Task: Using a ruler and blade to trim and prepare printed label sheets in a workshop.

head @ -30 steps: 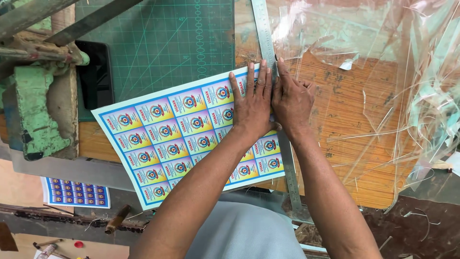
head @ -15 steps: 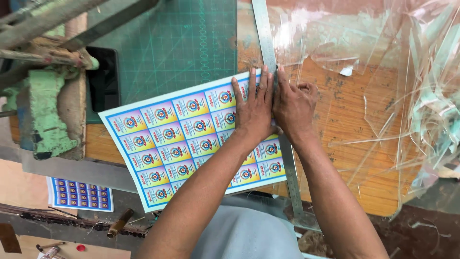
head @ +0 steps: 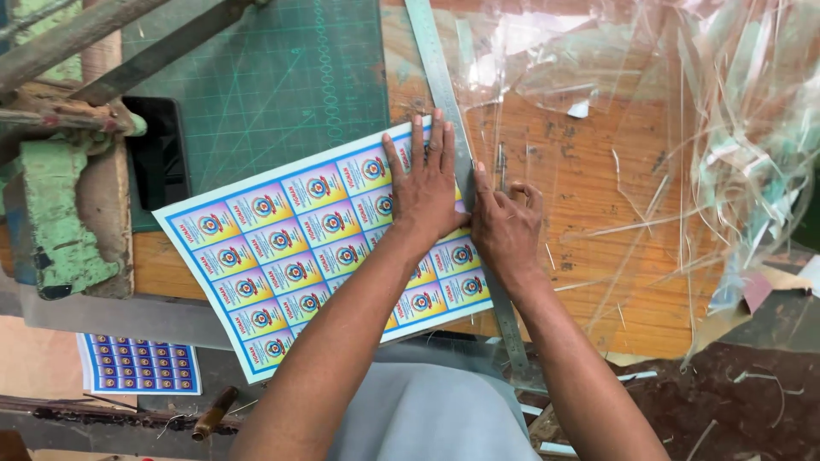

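Observation:
A printed sheet (head: 282,248) with rows of colourful round-emblem labels lies slanted across the wooden table (head: 598,256) and a green cutting mat (head: 273,77). A long steel ruler (head: 436,60) runs along the sheet's right edge. My left hand (head: 427,188) lies flat with fingers spread, pressing the sheet and the ruler down. My right hand (head: 508,226) sits just right of the ruler with its fingers curled, the index finger along the ruler's edge. It seems to pinch a small thin blade (head: 500,164).
Crumpled clear plastic film (head: 683,94) and thin offcut strips cover the table's right side. A green metal machine part (head: 60,213) and a black slab (head: 158,154) stand at the left. Another blue label sheet (head: 141,364) lies lower left, below the table.
My right hand has slid toward me along the ruler's right edge, from beside my left fingertips to below them. My left hand stays pressed on the sheet and ruler.

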